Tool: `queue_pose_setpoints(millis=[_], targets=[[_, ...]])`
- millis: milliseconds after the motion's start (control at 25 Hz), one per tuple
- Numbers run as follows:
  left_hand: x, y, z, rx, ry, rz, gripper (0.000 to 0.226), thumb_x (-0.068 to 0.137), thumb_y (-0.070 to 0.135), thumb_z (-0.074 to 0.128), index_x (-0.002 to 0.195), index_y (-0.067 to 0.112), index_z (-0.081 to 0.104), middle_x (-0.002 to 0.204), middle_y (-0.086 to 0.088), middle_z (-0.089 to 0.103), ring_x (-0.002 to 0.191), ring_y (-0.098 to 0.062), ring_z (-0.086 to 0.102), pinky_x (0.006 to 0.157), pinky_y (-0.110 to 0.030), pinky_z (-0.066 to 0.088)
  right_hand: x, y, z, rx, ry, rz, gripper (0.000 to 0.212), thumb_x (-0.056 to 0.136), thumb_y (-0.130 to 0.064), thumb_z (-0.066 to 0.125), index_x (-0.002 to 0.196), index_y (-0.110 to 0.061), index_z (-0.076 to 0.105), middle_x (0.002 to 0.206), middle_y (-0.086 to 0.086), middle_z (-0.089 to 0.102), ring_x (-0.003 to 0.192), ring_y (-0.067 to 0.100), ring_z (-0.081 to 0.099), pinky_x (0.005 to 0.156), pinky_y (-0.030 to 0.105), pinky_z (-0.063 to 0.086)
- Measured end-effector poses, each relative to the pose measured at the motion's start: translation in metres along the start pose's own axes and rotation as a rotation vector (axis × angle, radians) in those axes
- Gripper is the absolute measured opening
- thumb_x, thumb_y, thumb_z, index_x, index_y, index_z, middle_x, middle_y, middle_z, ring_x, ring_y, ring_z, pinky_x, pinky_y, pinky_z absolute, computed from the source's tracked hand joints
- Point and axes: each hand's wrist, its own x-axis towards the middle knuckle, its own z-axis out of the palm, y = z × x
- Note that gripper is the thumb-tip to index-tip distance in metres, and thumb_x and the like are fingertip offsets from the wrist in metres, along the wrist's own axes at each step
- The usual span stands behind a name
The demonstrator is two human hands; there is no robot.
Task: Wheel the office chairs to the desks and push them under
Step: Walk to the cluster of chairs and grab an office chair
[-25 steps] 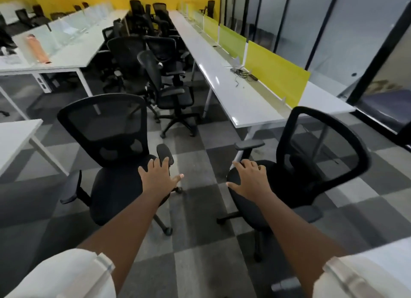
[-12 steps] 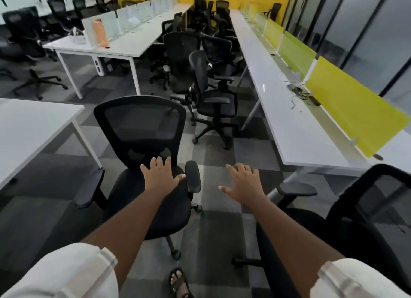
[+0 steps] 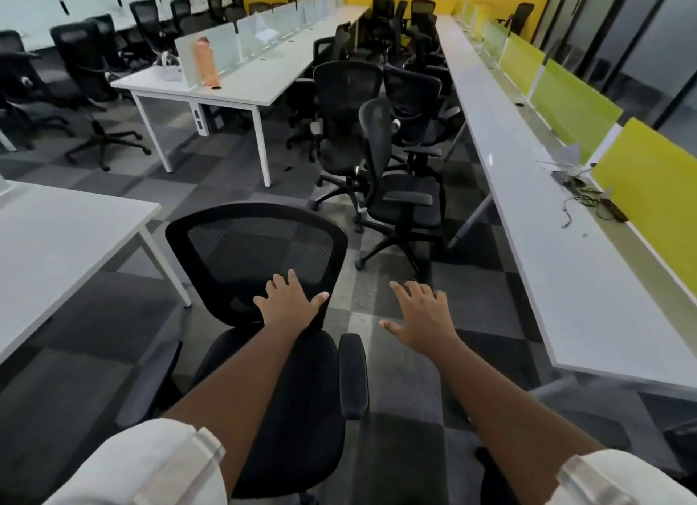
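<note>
1. both hands are open and hold nothing: the left hand is spread in front of the chair's mesh back, contact unclear, and the right hand hovers over the floor.
2. the chair stands in the aisle, between the left desk and the long desk, not under either.
3. a push with one flat hand can turn the chair on its wheels, so it may roll crooked.
4. its armrest may hit a desk edge or desk leg.
5. the other chairs crowd the aisle ahead, so a hard push may cause a collision.
</note>
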Motion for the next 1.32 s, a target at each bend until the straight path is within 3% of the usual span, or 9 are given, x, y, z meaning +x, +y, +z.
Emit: queue_pose_setpoints(millis=[240,400,520,600,680,760,1080,1200,1320], targets=[[0.103,0.055,0.007,-0.373,-0.051,-0.25,0.117,0.084,0.086,0.039,0.161,0.009,-0.002,0.165,-0.027,0.008,0.152,-0.042,0.014,0.119,-0.061,0.022,0.128,0.035,0.016,-0.019,-0.026,-0.129,0.087,0.091,-0.069,0.048,0.159,-0.024,0.021,0.147,0.005,0.044,0.132,0.027,0.044,0.104,0.046,0.038],[0.173,0.105,0.013,-0.628,-0.065,-0.423,0.127,0.079,0.087,0.048,0.16,0.011,-0.014,0.164,-0.032,-0.004,0.151,-0.049,0.012,0.118,-0.059,0.025,0.217,0.072,0.012,-0.069,-0.03,-0.218,0.068,0.089,-0.041,0.053,0.152,-0.023,0.033,0.142,0.004,0.048,0.128,0.027,0.047,0.099,0.045,0.039],[0.226,0.146,0.022,-0.693,-0.067,-0.553,0.133,0.077,0.085,0.056,0.156,0.015,-0.025,0.164,-0.03,-0.008,0.148,-0.05,0.022,0.114,-0.055,0.033,0.279,0.108,0.016,-0.093,-0.041,-0.268,0.061,0.084,-0.03,0.054,0.144,-0.023,0.042,0.138,0.003,0.051,0.124,0.027,0.05,0.094,0.044,0.041],[0.249,0.167,0.031,-0.635,-0.017,-0.606,0.13,0.083,0.071,0.064,0.154,0.015,-0.03,0.165,-0.028,-0.006,0.144,-0.049,0.033,0.108,-0.052,0.04,0.311,0.126,0.025,-0.079,-0.01,-0.31,0.057,0.086,-0.032,0.055,0.141,-0.023,0.046,0.134,0.003,0.054,0.121,0.026,0.053,0.092,0.043,0.042],[0.258,0.177,0.044,-0.561,0.08,-0.631,0.117,0.094,0.042,0.066,0.154,0.014,-0.031,0.166,-0.027,-0.005,0.137,-0.048,0.043,0.101,-0.049,0.048,0.336,0.139,0.038,-0.071,-0.003,-0.348,0.054,0.09,-0.039,0.056,0.141,-0.022,0.047,0.133,0.003,0.056,0.12,0.026,0.054,0.092,0.044,0.043],[0.25,0.177,0.055,-0.517,0.15,-0.612,0.111,0.096,0.027,0.064,0.154,0.014,-0.03,0.166,-0.025,-0.003,0.135,-0.046,0.046,0.096,-0.046,0.051,0.347,0.139,0.048,-0.077,-0.02,-0.376,0.056,0.093,-0.046,0.056,0.142,-0.022,0.046,0.133,0.002,0.056,0.12,0.025,0.054,0.092,0.044,0.044],[0.184,0.171,0.071,-0.496,0.086,-0.431,0.112,0.097,0.031,0.064,0.154,0.023,-0.032,0.169,-0.015,-0.004,0.138,-0.039,0.046,0.106,-0.048,0.046,0.35,0.077,0.046,-0.076,-0.001,-0.608,0.065,0.088,-0.043,0.066,0.145,-0.023,0.041,0.13,0.001,0.056,0.12,0.026,0.055,0.09,0.044,0.046],[0.141,0.174,0.083,-0.512,0.01,-0.327,0.11,0.095,0.025,0.062,0.154,0.028,-0.031,0.169,-0.013,-0.008,0.137,-0.04,0.046,0.102,-0.05,0.047,0.328,0.048,0.042,-0.089,0.022,-0.727,0.079,0.085,-0.038,0.073,0.151,-0.023,0.032,0.14,0.004,0.049,0.128,0.026,0.051,0.094,0.043,0.046],[0.082,0.173,0.095,-0.486,-0.027,-0.191,0.111,0.091,0.018,0.06,0.152,0.035,-0.031,0.17,-0.007,-0.011,0.136,-0.039,0.048,0.095,-0.049,0.051,0.291,0.036,0.042,-0.064,0.02,-0.769,0.095,0.083,-0.027,0.076,0.158,-0.02,0.018,0.155,0.009,0.035,0.141,0.027,0.039,0.107,0.043,0.043]])
